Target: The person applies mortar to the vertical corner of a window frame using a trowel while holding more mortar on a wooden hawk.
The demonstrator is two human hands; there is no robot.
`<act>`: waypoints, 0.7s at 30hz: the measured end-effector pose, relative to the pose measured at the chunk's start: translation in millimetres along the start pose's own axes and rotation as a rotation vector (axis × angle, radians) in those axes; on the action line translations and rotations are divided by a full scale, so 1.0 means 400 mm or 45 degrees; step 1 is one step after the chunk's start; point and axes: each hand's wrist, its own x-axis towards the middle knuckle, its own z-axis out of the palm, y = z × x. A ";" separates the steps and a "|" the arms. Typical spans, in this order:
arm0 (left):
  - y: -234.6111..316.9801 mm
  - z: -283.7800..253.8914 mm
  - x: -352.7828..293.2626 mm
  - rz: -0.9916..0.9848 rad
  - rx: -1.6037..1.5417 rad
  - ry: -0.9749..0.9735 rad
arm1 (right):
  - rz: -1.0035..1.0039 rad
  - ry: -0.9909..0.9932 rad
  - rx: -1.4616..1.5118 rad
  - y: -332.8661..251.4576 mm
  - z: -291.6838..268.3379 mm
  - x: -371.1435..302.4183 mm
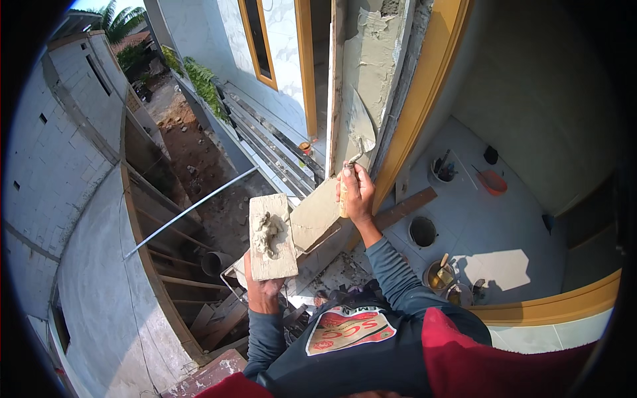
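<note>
Trowel (361, 126) prob. on mortar (373, 60) nr frame edge (424, 103), R fingers (363, 182) closed round handle (343, 200), L hand (265, 290) unclear.

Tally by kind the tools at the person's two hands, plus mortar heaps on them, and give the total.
Pointed trowel, in the right hand: 1
Rectangular hawk, on the left hand: 1
Mortar heap, on the hawk: 1
Total: 3

Pointed trowel (362, 126), tip upward, rectangular board (283, 265) bearing grey mortar lump (267, 233)
</note>
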 end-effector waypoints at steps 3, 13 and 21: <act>0.020 0.039 -0.011 -0.079 -0.138 -0.133 | -0.040 0.038 -0.158 -0.056 -0.040 -0.030; -0.011 0.041 -0.044 0.828 1.684 -0.118 | -0.004 -0.219 -0.351 -0.543 0.076 0.079; -0.087 -0.001 -0.028 0.103 0.010 -0.185 | 0.413 -0.091 -0.418 -0.404 -0.021 -0.019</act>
